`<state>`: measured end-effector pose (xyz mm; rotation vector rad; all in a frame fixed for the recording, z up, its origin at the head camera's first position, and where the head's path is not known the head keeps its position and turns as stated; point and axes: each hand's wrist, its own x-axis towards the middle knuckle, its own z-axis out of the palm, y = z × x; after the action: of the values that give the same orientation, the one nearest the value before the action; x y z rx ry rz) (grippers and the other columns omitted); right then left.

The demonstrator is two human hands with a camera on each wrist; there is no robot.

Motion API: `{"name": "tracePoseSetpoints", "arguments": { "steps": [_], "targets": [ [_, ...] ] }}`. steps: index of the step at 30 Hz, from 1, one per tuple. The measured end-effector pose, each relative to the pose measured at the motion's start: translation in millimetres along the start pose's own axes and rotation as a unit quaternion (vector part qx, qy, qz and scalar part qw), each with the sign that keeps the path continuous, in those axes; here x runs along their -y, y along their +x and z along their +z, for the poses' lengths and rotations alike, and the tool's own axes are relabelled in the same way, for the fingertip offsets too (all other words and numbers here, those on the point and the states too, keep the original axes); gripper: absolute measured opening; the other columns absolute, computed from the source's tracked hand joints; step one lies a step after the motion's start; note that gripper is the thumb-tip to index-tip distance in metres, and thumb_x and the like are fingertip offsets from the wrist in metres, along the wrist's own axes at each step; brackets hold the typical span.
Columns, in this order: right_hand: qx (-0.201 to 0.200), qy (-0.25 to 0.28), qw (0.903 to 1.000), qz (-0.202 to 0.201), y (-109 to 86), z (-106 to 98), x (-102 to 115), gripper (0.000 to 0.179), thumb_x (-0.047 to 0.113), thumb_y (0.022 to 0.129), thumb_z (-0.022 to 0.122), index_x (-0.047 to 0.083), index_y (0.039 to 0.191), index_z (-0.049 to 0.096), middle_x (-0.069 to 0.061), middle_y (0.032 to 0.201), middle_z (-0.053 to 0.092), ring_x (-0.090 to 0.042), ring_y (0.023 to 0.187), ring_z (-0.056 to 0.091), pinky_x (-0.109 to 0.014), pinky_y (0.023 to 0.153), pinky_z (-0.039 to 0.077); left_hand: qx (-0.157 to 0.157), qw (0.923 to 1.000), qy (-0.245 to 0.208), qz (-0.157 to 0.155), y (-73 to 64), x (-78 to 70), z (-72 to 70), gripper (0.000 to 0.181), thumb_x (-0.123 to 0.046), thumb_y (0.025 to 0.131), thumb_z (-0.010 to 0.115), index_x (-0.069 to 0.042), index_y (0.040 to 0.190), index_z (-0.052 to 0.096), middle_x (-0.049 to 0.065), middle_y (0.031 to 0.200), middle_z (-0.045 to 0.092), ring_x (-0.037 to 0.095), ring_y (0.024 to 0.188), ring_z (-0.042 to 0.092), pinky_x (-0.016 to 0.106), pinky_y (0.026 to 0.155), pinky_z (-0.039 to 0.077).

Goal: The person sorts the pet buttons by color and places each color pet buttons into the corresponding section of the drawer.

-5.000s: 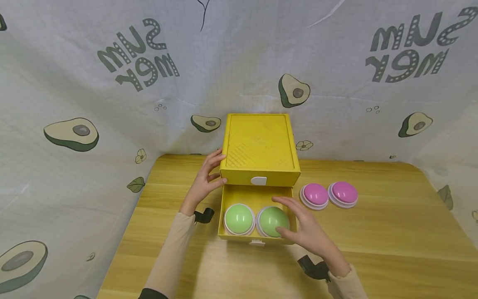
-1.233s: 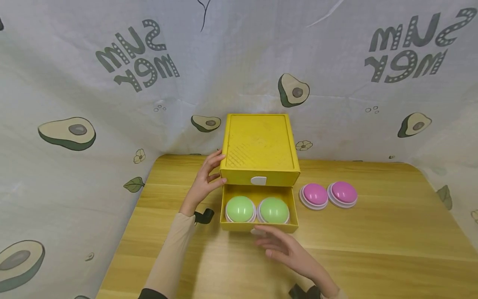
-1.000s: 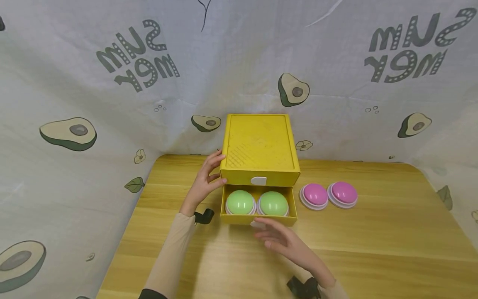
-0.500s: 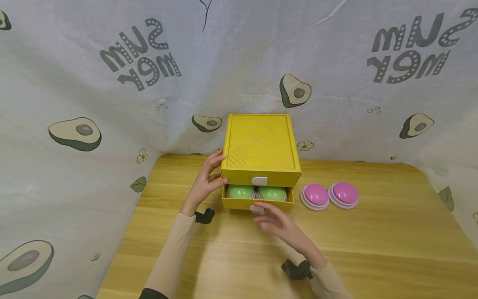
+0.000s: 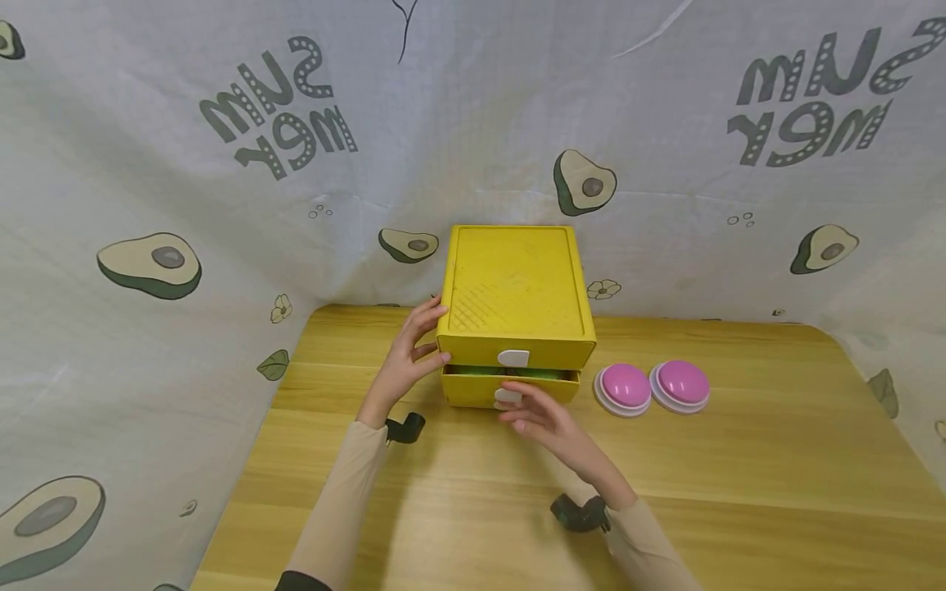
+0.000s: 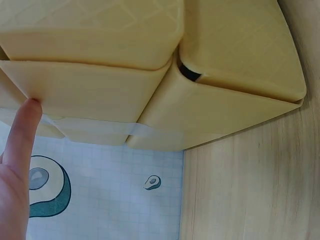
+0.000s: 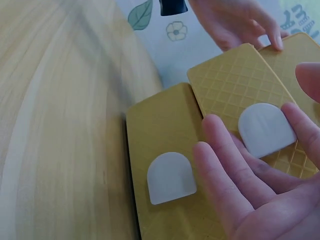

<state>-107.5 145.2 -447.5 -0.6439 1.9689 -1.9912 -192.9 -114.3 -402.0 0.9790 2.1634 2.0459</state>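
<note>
A yellow drawer cabinet [image 5: 517,283] stands at the back of the table, with one drawer [image 5: 469,391] projecting a little below the top front. Through the narrow gap over it shows a strip of the green domes [image 5: 543,374] inside; the rest of them is hidden. My left hand [image 5: 405,357] rests on the cabinet's left side, fingers spread. My right hand [image 5: 550,423] touches the drawer front around its white handle [image 5: 507,397], fingers nearly straight. In the right wrist view those fingers [image 7: 232,160] lie beside the handle of the projecting drawer.
Two pink domes on white round bases, the nearer one [image 5: 625,385] and the farther one [image 5: 681,382], sit on the wooden table [image 5: 776,443] right of the cabinet. In the right wrist view a lower drawer front [image 7: 160,130] has its own white handle. A printed cloth [image 5: 480,115] hangs behind.
The drawer has slid back into the cabinet from far out to a small gap, covering most of the green domes. My right hand moved forward with it; my left hand stayed put.
</note>
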Motion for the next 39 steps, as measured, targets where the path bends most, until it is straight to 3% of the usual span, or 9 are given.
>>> {"name": "tracePoseSetpoints", "arguments": {
  "steps": [11, 23, 30, 39],
  "targets": [
    [-0.018, 0.004, 0.9998, 0.011, 9.8, -1.2, 1.1, 0.051, 0.004, 0.097, 0.054, 0.0, 0.143, 0.035, -0.03, 0.138, 0.042, -0.052, 0.117, 0.047, -0.054, 0.096, 0.04, 0.001, 1.0, 0.004, 0.007, 0.9, -0.4, -0.1, 0.058, 0.017, 0.084, 0.059, 0.005, 0.135, 0.034, 0.024, 0.152, 0.018, 0.047, 0.127, 0.035, 0.061, 0.092, 0.041],
    [-0.022, 0.003, 0.9997, 0.012, 13.6, -2.0, -0.8, 0.049, 0.002, 0.097, 0.051, -0.003, 0.143, 0.033, -0.031, 0.137, 0.041, -0.053, 0.115, 0.046, -0.049, 0.097, 0.042, 0.001, 0.9999, 0.015, 0.008, 0.7, 0.6, 0.3, 0.058, 0.015, 0.085, 0.059, 0.004, 0.136, 0.034, 0.023, 0.153, 0.018, 0.048, 0.126, 0.036, 0.063, 0.092, 0.04],
    [-0.02, 0.004, 0.9995, 0.026, 10.4, -0.4, 0.4, 0.052, 0.004, 0.098, 0.052, 0.001, 0.145, 0.031, -0.031, 0.139, 0.039, -0.052, 0.118, 0.046, -0.038, 0.096, 0.045, -0.001, 0.9989, 0.045, 0.012, -0.1, -0.9, 1.2, 0.06, 0.012, 0.084, 0.063, 0.001, 0.136, 0.035, 0.024, 0.152, 0.018, 0.047, 0.125, 0.038, 0.063, 0.093, 0.039],
    [-0.015, -0.011, 0.9997, 0.013, 1.9, -0.4, 1.0, 0.054, 0.004, 0.097, 0.052, 0.002, 0.147, 0.029, -0.031, 0.141, 0.037, -0.054, 0.115, 0.046, -0.051, 0.094, 0.043, -0.001, 0.9973, 0.073, 0.002, 0.5, -6.1, 2.0, 0.065, 0.008, 0.082, 0.068, -0.004, 0.137, 0.036, 0.02, 0.152, 0.021, 0.044, 0.128, 0.038, 0.058, 0.093, 0.042]
  ]
}}
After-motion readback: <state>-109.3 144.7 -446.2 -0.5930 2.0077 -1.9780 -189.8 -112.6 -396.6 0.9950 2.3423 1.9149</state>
